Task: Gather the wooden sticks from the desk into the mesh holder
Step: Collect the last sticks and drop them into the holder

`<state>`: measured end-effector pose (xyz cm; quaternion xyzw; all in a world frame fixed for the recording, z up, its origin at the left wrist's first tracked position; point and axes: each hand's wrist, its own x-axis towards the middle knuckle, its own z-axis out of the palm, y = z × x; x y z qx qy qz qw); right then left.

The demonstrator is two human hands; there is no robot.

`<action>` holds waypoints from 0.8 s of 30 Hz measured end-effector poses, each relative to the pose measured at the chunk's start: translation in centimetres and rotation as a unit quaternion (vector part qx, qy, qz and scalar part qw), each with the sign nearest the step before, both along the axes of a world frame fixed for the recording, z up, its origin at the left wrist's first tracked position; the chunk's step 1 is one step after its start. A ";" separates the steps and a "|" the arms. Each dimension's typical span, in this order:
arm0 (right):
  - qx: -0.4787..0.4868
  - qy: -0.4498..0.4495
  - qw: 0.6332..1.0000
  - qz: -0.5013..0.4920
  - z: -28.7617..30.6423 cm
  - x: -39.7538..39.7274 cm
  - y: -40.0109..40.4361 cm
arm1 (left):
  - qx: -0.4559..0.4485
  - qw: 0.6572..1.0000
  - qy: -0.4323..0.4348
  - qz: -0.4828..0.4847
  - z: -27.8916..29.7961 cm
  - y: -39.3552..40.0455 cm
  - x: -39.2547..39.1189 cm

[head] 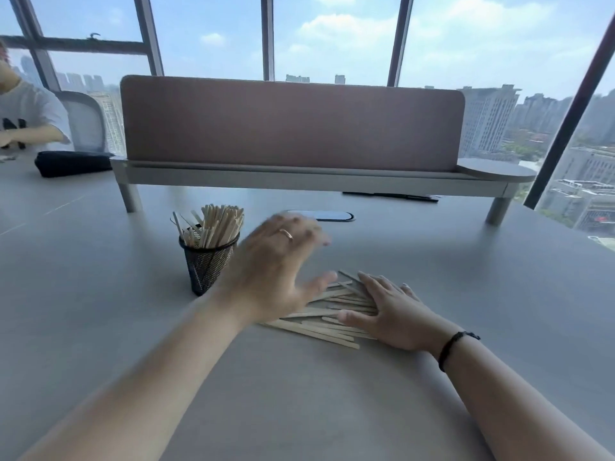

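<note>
A loose pile of wooden sticks (319, 322) lies flat on the grey desk (466, 294), just right of the black mesh holder (206, 264), which stands upright and is already packed with sticks. The right hand (392, 311) rests flat on the pile, fingers straight and spread. The left hand (276, 261), blurred, hovers above the pile's left end, fingers extended and holding nothing. Behind stands a pink divider screen (293, 124).

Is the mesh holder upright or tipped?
Upright. The holder stands on its base on the desk, rim up, with sticks poking out the top.
</note>
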<state>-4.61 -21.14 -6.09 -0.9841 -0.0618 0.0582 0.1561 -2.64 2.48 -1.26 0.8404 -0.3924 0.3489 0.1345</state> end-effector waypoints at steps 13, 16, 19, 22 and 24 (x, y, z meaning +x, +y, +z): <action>0.100 -0.030 0.991 0.077 -0.5 0.8 0.6 | 0.032 0.916 0.396 0.055 -5.1 0.6 2.3; 0.146 -0.039 0.986 0.064 -0.9 1.1 0.7 | 0.011 0.922 0.383 0.052 -5.1 0.5 2.3; 0.131 -0.078 0.986 0.060 -1.3 1.3 0.7 | 0.013 0.930 0.365 0.047 -5.2 0.1 2.1; 0.100 -0.109 0.987 0.058 -1.5 1.7 0.9 | 0.013 0.932 0.360 0.046 -5.3 -0.3 1.9; 0.078 -0.125 0.988 0.054 -1.6 1.9 1.1 | 0.010 0.929 0.366 0.045 -5.6 -0.4 1.9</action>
